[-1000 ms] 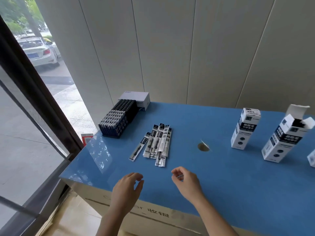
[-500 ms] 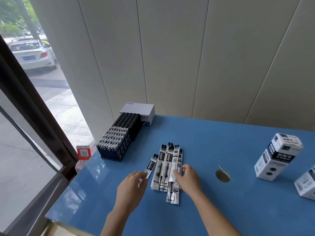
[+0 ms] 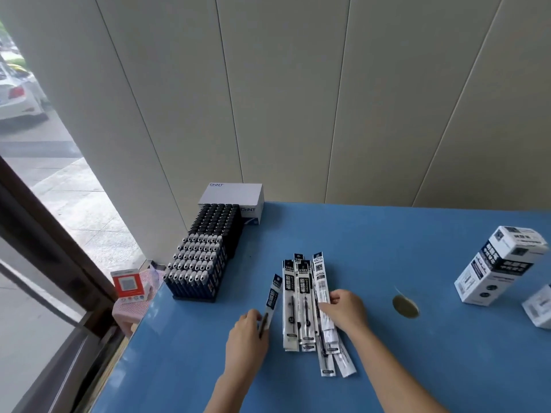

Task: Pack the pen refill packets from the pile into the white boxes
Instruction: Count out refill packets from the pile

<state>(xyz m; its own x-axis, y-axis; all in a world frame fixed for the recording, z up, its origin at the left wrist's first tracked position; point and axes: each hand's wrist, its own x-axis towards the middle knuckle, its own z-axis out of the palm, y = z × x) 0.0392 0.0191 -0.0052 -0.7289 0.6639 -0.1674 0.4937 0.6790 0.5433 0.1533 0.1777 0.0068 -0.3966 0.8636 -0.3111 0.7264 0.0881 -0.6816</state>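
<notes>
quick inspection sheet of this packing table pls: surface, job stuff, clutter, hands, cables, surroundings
surface: blue tabletop, one round dark mark
job's things: pile of refill packets lying flat; lone packet just left of it; upright white box at right; second white box cut by the frame edge
clutter: block of dark pens, CHNT box behind it
grips: left hand pinches the lone packet's near end; right hand has curled fingers on the pile's right side, hold unclear
cables: nothing seen
surroundings: panelled wall, window at left, white car outside, red-and-white item beside the table
</notes>
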